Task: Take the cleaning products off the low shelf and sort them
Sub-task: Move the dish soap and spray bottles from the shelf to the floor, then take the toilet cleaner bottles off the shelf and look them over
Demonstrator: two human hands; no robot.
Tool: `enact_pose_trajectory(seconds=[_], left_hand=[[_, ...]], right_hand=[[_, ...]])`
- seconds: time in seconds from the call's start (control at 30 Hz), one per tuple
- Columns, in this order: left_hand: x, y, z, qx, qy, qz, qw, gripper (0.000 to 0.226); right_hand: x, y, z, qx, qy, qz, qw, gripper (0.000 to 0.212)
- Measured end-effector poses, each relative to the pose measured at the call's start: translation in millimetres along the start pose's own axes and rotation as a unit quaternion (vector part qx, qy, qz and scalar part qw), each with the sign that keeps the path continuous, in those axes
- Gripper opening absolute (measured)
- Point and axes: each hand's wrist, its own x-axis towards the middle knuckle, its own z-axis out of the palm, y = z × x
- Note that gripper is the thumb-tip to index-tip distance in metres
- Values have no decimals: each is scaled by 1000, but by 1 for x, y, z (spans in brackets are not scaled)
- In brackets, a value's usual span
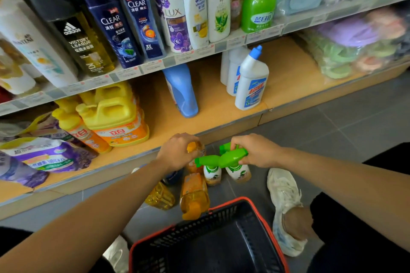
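The two spray bottles [221, 158] stand upright on the floor [343, 122], side by side and touching. The right hand [255, 150] is closed over their green trigger heads, fingers curled round the tops, which looks like a way to shift both as a pair. Just beside them, the left hand [177, 153] is cupped down over the cap of an upright orange bottle [195, 147] and grips it from above; I'd guess it is being stood next to the sprays so that like goes with like. Below the left hand, nearer the person, another orange bottle [194, 195] lies on its side and a clear yellow bottle [159, 197] lies beside it, so neither seems to have a place in a group yet. Nearer still, under both forearms, sits a black basket [195, 230] with a red rim, probably meant to receive some of this. A white shoe [284, 193] is planted under the right forearm. Beyond the hands, the low shelf [288, 77] still carries yellow jugs [115, 113] and purple bags [44, 157] out past the left hand, a blue bottle [182, 91] straight ahead and white squeeze bottles [251, 82] past the right hand, so by my reckoning plenty remains to be taken down.
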Motion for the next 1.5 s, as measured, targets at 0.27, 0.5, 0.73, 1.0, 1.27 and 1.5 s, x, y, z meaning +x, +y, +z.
enact_pose_trajectory(seconds=[0.27,0.5,0.73,1.0,1.27,1.5], left_hand=[[8,-9,79,-17,-9,-72,997,99],[8,-13,95,-62,75,-41,994,87],[9,-6,89,-104,64,-74,990,86],[16,-10,82,-98,50,-107,988,89],[20,-13,80,-117,60,-118,984,75],[15,-7,72,-83,3,-106,991,91]], right_hand=[[25,28,39,-75,-24,5,997,28],[18,58,62,58,-9,94,994,37],[34,52,25,182,-60,141,971,26],[95,86,-88,329,354,230,845,86],[126,98,-110,204,318,177,909,96],[115,80,-87,191,322,114,920,67]])
